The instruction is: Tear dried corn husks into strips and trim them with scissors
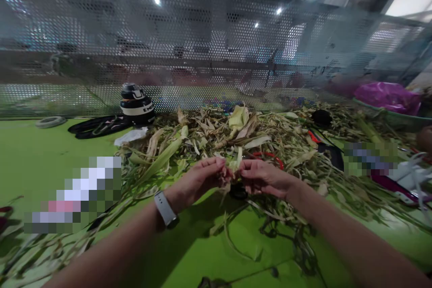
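Pinched between the fingertips of both my hands is a pale, ragged piece of corn husk [235, 164], its folds partly hidden by the fingers. My left hand [201, 177], with a watch strap [165, 209] on its wrist, closes on the piece from one side. From the other side my right hand [265, 177] grips it with thumb and fingers. A heap of dry corn husks [209, 132] lies just beyond the hands. Close behind my right hand is a red ring [272, 157]. Below the hands, a dark round thing [238, 191] is partly covered.
Husk scraps lie across the green table [199, 243]. A black jar-like container [137, 105] and black straps [97, 126] stand at the back left. A perforated screen [189, 54] rises behind. At right are a phone-like black object [332, 155] and a purple bag [388, 96] in a basin.
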`<state>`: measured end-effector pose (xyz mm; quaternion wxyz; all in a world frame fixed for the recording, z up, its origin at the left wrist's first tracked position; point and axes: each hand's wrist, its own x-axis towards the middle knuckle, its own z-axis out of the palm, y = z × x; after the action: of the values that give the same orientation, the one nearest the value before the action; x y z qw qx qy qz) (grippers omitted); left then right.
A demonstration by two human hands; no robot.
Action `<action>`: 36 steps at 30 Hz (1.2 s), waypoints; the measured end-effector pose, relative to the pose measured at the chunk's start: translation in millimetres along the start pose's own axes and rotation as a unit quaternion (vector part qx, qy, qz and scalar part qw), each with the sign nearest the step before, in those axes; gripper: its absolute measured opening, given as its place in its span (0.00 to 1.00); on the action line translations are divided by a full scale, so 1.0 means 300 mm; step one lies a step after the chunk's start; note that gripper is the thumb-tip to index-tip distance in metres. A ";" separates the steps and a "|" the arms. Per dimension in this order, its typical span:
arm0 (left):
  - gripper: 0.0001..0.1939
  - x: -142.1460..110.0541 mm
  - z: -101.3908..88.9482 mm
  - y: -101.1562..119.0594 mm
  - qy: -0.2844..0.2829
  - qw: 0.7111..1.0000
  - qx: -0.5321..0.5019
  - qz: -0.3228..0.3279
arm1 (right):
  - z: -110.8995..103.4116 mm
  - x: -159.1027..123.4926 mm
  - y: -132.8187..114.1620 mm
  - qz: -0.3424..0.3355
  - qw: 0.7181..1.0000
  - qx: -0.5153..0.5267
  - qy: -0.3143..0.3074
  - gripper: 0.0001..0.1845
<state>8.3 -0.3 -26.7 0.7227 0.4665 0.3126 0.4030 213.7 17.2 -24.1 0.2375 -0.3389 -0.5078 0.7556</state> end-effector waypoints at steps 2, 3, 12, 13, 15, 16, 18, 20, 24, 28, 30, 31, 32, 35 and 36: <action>0.09 0.005 0.008 -0.029 -0.006 0.998 -0.057 -0.030 | 0.004 -0.006 -0.008 -0.004 0.999 -0.041 0.023 0.13; 0.08 0.007 0.010 -0.038 -0.002 0.997 -0.068 -0.045 | 0.004 -0.011 -0.016 -0.013 0.996 -0.076 0.043 0.13; 0.15 0.006 0.020 -0.033 0.014 0.998 0.033 -0.055 | 0.028 -0.034 -0.043 -0.122 0.930 -0.334 0.096 0.10; 0.15 0.006 0.024 -0.035 0.015 0.997 0.054 -0.050 | 0.038 -0.034 -0.039 -0.140 0.921 -0.351 0.098 0.10; 0.14 0.004 0.033 -0.038 0.013 0.994 0.097 -0.039 | 0.056 -0.036 -0.034 -0.172 0.905 -0.376 0.103 0.09; 0.13 0.002 0.037 -0.039 0.010 0.992 0.119 -0.033 | 0.064 -0.038 -0.033 -0.182 0.901 -0.381 0.103 0.09; 0.11 -0.001 0.044 -0.040 0.004 0.986 0.167 -0.014 | 0.074 -0.045 -0.038 -0.182 0.908 -0.365 0.099 0.10; 0.12 -0.003 0.049 -0.040 -0.003 0.979 0.203 0.007 | 0.076 -0.052 -0.044 -0.160 0.928 -0.323 0.098 0.11; 0.11 -0.007 0.052 -0.045 -0.036 0.970 0.239 0.043 | 0.072 -0.052 -0.040 -0.097 0.949 -0.288 0.081 0.18; 0.10 -0.005 0.050 -0.053 -0.045 0.972 0.225 0.056 | 0.075 -0.029 -0.013 -0.107 0.946 -0.299 0.068 0.19; 0.10 -0.003 0.048 -0.054 -0.048 0.972 0.221 0.061 | 0.079 -0.018 -0.007 -0.110 0.950 -0.277 0.091 0.17; 0.10 -0.002 0.047 -0.054 -0.048 0.971 0.224 0.065 | 0.080 -0.015 -0.007 -0.102 0.953 -0.267 0.102 0.15; 0.09 -0.003 0.046 -0.053 -0.046 0.970 0.229 0.068 | 0.081 -0.014 -0.010 -0.090 0.955 -0.262 0.108 0.13; 0.08 -0.008 0.047 -0.048 -0.034 0.963 0.257 0.080 | 0.077 -0.018 -0.024 -0.058 0.957 -0.262 0.107 0.12; 0.08 -0.010 0.048 -0.045 -0.031 0.961 0.263 0.082 | 0.074 -0.020 -0.028 -0.054 0.958 -0.262 0.101 0.15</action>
<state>22.6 -12.4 -33.6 0.5480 0.6766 0.3459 0.3496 201.1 2.5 -9.0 0.2311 -0.4362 -0.6788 0.5436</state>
